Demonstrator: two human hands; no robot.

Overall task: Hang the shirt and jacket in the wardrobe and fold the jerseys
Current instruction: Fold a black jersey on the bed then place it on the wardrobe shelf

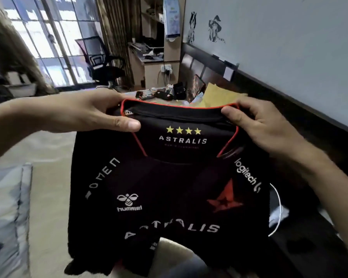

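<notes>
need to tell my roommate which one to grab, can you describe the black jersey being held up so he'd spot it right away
Start at the bed in the foreground: above it the left hand and right hand grip a black jersey by its collar. It has red piping round the neck, four yellow stars over ASTRALIS inside the collar, and a red star on the chest, unlike the yellow cloth behind.

Black jersey (169, 177) with red collar trim, yellow stars, white lettering, red star.

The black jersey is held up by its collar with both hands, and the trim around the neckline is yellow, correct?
Not quite. In the head view the black jersey is held at the collar by the left hand and right hand, but the neckline trim is red; only the four stars are yellow.
</notes>
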